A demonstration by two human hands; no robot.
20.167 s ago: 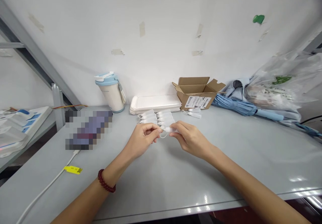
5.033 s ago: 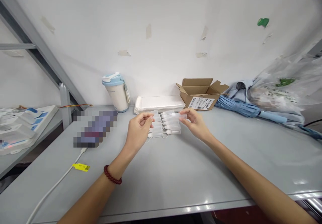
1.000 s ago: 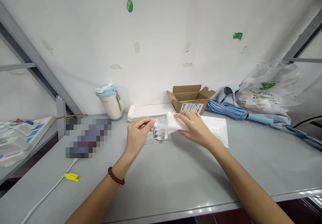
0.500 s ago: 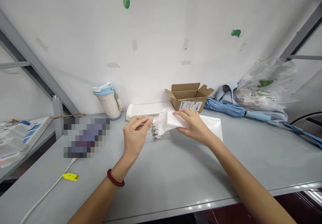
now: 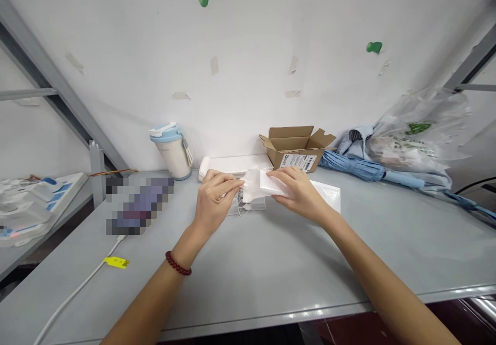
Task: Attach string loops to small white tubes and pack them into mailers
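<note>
The right hand [image 5: 300, 192] clamps the envelope [image 5: 270, 184], likely bracing it while the left hand [image 5: 213, 200] pinches its flap [image 5: 252, 185].

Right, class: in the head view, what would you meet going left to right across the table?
Yellow cable tag, blue-lidded tumbler, left hand, right hand holding a white padded mailer, folded blue umbrella.

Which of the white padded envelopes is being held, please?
It is the white padded envelope in the right hand; the other envelopes lie stacked by the white wall, left of the brown cardboard box.
</note>
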